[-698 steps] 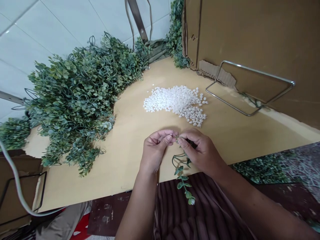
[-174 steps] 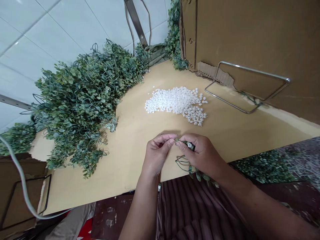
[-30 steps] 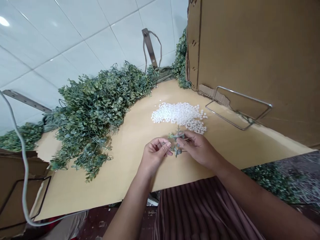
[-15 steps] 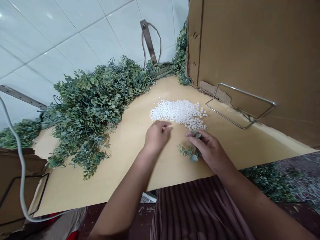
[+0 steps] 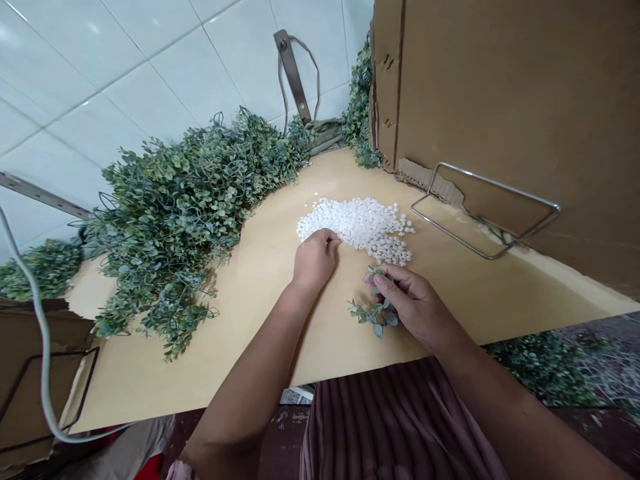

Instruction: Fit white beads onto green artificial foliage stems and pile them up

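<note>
My left hand reaches forward over the tan table, fingers curled down at the near edge of a heap of small white beads; what the fingertips pinch is hidden. My right hand rests just to the right, closed on a small green leafy plastic sprig whose leaves stick out to the left of the fingers onto the table.
A big pile of green artificial foliage fills the table's left side against a white tiled wall. A tall cardboard box with a metal wire frame stands at the right. More foliage lies below the table's right edge. A white cable hangs at left.
My left hand has left the sprig and moved forward to the bead heap. My right hand, still holding the sprig, has lowered it toward the table.
</note>
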### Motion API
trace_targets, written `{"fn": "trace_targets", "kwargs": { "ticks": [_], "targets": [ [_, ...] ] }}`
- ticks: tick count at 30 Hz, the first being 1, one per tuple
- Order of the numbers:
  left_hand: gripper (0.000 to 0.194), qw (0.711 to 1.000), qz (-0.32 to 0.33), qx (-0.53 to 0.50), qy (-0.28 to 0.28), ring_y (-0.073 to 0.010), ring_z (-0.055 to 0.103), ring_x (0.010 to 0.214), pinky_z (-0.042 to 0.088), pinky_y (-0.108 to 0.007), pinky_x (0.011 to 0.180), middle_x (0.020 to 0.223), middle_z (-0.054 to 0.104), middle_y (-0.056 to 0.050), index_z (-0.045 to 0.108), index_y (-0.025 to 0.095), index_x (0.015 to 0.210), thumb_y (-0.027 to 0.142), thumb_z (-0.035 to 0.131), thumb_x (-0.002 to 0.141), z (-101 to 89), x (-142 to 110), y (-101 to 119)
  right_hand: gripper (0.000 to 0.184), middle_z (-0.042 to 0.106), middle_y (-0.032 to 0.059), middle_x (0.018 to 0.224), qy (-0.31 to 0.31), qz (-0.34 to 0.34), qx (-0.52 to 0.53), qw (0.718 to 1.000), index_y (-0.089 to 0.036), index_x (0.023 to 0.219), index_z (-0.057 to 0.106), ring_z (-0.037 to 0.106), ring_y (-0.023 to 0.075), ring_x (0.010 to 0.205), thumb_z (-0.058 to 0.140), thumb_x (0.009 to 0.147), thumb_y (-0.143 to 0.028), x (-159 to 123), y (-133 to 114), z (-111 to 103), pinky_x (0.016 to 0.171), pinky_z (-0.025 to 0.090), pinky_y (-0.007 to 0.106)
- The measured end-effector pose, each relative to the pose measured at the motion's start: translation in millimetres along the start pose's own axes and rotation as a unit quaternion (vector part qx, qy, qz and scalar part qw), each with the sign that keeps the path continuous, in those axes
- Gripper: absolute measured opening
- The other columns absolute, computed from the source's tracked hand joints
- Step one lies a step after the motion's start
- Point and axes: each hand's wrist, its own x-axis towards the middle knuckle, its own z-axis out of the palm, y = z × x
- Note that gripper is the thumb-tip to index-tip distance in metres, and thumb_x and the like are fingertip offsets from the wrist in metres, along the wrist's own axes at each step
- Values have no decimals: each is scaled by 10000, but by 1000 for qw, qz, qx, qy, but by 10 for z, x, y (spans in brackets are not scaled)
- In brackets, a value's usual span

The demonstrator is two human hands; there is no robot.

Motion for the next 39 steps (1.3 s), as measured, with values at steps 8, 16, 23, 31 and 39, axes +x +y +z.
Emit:
{"fn": "trace_targets", "kwargs": {
  "ticks": [8, 16, 23, 31, 39],
  "targets": [
    [165, 874, -164, -453, -65, -72, 493, 523, 410, -212, 561, 576, 618, 23, 675, 141, 701, 206, 782, 594, -207, -592, 167, 254, 407, -45, 565, -28, -72, -65, 995, -185, 709, 524, 402, 96, 512, 458, 865, -375, -54, -20, 80, 486, 353, 210],
    [264, 831, -203, -518, -27, -75, 507, 574, 429, -207, 599, 627, 650, 0, 732, 156, 708, 348, 829, 555, -147, -900, 78, 319, 306, -52, 558, -102, -92, -113, 984, -212, 593, 329, 332, 95, 511, 413, 881, -322, -89, -68, 151, 477, 305, 219],
    [245, 810, -209, -545, -56, -56, 511, 565, 428, -174, 582, 615, 635, 9, 752, 162, 734, 345, 820, 585, -132, -909, 57, 283, 352, -42, 557, -105, -82, -128, 983, -195, 620, 412, 371, 102, 529, 407, 873, -322, -70, -23, 180, 498, 330, 222],
    [272, 760, -246, -597, -71, -26, 512, 495, 431, -135, 531, 560, 647, 26, 754, 167, 722, 289, 863, 505, -135, -897, 71, 252, 427, -31, 534, -88, -64, -105, 988, -182, 609, 490, 412, 106, 519, 468, 824, -314, -69, -27, 213, 502, 345, 221],
    [259, 780, -228, -580, -51, -44, 577, 522, 449, -148, 544, 604, 699, 3, 757, 172, 724, 321, 846, 533, -120, -909, 75, 306, 312, -56, 510, -92, -59, -101, 989, -192, 563, 414, 325, 88, 492, 471, 827, -335, -82, -46, 200, 460, 282, 218]
  ]
}}
